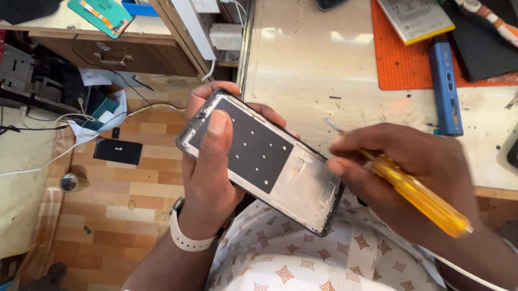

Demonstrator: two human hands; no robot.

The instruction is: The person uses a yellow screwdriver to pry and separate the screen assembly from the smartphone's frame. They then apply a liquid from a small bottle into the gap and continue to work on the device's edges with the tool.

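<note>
Beside the pale counter (313, 58), an opened phone (260, 163) lay gripped by its edges in the left hand (209, 166), thin, stiff, probably fragile inside. The right hand (416, 166) was closed around a yellow screwdriver (418, 195), its tip near the phone's lower end.

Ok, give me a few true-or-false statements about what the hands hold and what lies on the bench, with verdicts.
1. The left hand holds an opened phone frame. True.
2. The right hand grips a blue-handled screwdriver. False: the screwdriver has a yellow handle.
3. A flat battery lies on the orange mat. True.
4. The phone frame rests flat on the bench. False: it is held up over the lap, off the bench.
5. The left wrist wears a white band. True.
</note>
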